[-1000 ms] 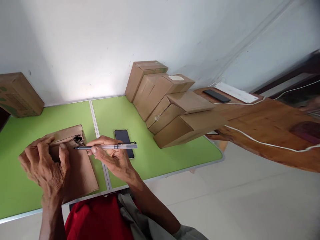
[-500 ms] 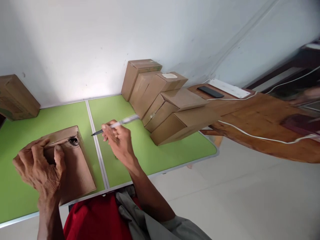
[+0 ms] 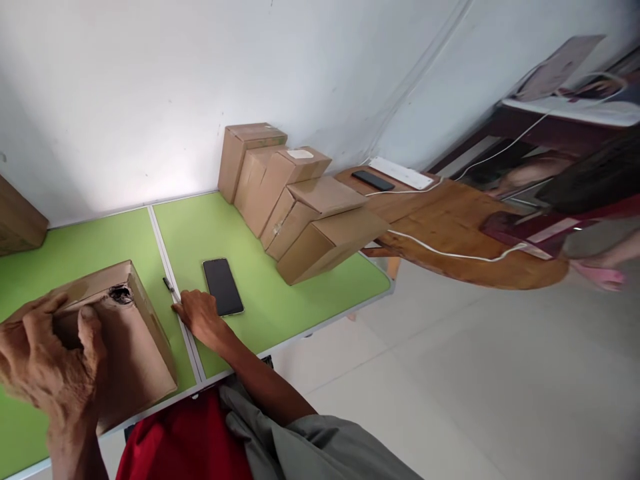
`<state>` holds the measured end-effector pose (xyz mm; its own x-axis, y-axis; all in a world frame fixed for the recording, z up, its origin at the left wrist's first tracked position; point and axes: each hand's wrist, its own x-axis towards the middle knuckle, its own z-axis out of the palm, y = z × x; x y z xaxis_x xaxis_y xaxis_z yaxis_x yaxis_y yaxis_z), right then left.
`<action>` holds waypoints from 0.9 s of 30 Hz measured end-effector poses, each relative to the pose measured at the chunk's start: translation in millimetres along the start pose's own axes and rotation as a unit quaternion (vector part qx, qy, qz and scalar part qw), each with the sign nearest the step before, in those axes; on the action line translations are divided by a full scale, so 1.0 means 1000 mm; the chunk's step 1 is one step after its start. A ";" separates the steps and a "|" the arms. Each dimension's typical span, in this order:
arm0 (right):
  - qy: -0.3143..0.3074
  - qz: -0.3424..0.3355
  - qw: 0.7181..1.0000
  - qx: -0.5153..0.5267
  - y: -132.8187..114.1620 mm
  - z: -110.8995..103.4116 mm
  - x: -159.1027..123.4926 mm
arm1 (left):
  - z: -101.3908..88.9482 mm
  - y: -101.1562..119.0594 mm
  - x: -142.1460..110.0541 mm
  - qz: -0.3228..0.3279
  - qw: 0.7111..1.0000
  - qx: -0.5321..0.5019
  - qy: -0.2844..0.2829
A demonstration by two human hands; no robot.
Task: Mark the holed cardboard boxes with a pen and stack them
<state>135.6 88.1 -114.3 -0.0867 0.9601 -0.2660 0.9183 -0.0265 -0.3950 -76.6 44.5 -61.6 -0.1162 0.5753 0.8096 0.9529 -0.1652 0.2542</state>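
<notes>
My left hand [image 3: 47,363] is wrapped over the near end of a brown paper-wrapped box [image 3: 125,340] that lies on the green table [image 3: 245,233]; a black scribble marks the box's top corner. My right hand [image 3: 199,317] rests low on the table beside the box, fingers closed over a pen [image 3: 169,285] whose dark tip sticks out past the fingers along the table's white seam. A black phone [image 3: 223,287] lies face up just right of that hand.
Several stacked brown boxes [image 3: 295,200] stand at the table's far right. Another box [image 3: 17,220] sits at the far left. A wooden slab [image 3: 450,227] with a phone, a white power strip and a cable adjoins the table. Another person's arm [image 3: 590,193] shows at right.
My right hand has come down from mid-air to the table with the pen, uncovering the phone. My left hand stays on the box. My view has swung to the right.
</notes>
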 end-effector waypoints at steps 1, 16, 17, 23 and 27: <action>0.010 -0.002 1.000 0.004 0.003 -0.002 -0.004 | 0.000 0.001 0.000 -0.006 1.000 -0.001 -0.002; 0.123 0.172 0.971 0.109 0.074 -0.004 -0.012 | 0.002 0.001 -0.001 -0.038 0.999 -0.002 -0.003; 0.122 0.175 0.969 0.126 0.076 -0.004 -0.009 | 0.002 0.001 -0.001 -0.038 0.999 0.003 -0.004; 0.118 0.165 0.943 0.264 0.089 0.001 0.002 | 0.000 0.001 -0.001 -0.047 0.999 0.018 -0.013; 0.109 0.109 0.904 0.398 0.098 0.009 -0.008 | -0.003 0.001 -0.001 -0.048 0.998 0.018 -0.036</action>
<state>222.8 74.8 -159.0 0.2201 0.9378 -0.2684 0.3278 -0.3303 -0.8851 -76.4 41.3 -60.3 -0.1876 0.6429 0.7426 0.9480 -0.0793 0.3082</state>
